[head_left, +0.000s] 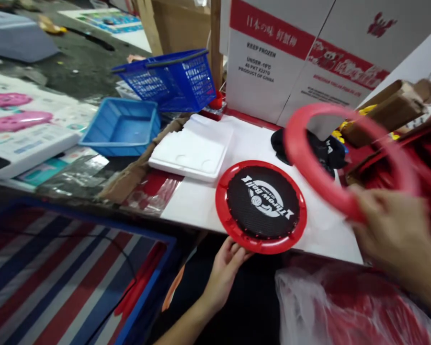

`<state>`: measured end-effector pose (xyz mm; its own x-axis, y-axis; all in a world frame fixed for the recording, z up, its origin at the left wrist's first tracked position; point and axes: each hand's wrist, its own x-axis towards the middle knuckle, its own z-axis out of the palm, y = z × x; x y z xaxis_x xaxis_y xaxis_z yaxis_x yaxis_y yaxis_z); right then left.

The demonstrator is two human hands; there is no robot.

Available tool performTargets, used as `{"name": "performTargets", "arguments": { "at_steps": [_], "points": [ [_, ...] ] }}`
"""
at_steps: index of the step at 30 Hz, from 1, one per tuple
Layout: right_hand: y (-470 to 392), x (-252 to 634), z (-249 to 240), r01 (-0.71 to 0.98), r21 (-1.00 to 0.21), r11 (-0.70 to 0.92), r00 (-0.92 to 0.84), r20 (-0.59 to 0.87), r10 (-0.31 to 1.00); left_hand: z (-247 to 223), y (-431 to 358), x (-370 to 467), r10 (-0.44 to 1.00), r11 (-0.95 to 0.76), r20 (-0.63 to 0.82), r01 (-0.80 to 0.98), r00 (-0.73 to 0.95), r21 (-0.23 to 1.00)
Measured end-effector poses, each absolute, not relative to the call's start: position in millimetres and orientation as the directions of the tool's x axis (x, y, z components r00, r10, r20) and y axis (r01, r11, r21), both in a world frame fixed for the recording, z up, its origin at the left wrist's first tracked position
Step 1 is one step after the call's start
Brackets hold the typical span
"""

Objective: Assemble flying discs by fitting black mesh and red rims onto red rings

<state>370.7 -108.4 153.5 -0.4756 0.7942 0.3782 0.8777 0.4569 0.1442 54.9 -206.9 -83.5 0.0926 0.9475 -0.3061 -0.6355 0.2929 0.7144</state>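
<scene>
Our left hand (pixel 225 273) holds the near edge of a red-rimmed disc (pixel 266 203), black centre, white "Throw Ball" print face up. Can't tell if it's resting on the white-covered worktop (pixel 192 206) or just above. Our right hand (pixel 395 227) has a plain red ring (pixel 297 141), motion-blurred, right of the disc, overlapping some black items (pixel 280 146) in view. Left of the disc we see a white foam slab (pixel 196 148), a light-blue bin (pixel 124 129), and a dark-blue basket (pixel 179 79), tilted. White cartons (pixel 258 91), "KEEP FROZEN" print, behind. Clear plastic bag (pixel 305 297) bottom right; striped fabric (pixel 57 278) lower left.
</scene>
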Motion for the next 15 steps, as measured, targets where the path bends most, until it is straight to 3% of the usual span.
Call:
{"name": "performTargets", "arguments": {
  "at_steps": [2, 6, 11, 15],
  "points": [
    [-127, 327, 80, 0.748, 0.089, 0.657, -0.654, 0.267, 0.708, -85, -207, 60, 0.949, 0.301, -0.282, -0.66, 0.139, 0.688],
    [-159, 286, 10, 0.739, -0.014, 0.673, -0.66, 0.179, 0.729, -80, -205, 63, 0.956, 0.291, -0.175, -0.672, 0.236, 0.681],
    [-163, 287, 35, 0.711, -0.164, 0.684, -0.655, 0.2, 0.729, -49, -196, 68, 0.958, 0.261, -0.131, -0.591, 0.253, 0.763],
    [-159, 295, 69, 0.723, -0.191, 0.664, -0.62, 0.244, 0.746, -39, -190, 62, 0.905, 0.317, -0.046, -0.6, 0.422, 0.734]
  ]
}}
